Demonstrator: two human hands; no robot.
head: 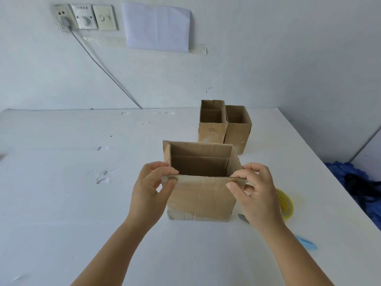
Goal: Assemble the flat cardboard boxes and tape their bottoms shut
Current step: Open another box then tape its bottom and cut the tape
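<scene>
We see an open cardboard box (203,195) standing upright on the white surface (82,203). The left hand (150,190) pinches the near rim at its left corner; the right hand (254,190) pinches the same rim at its right corner, each grip closed on the cardboard. Two more assembled boxes (224,125) stand side by side, touching, farther back. A yellow tape roll (286,203) lies just right of the right hand.
</scene>
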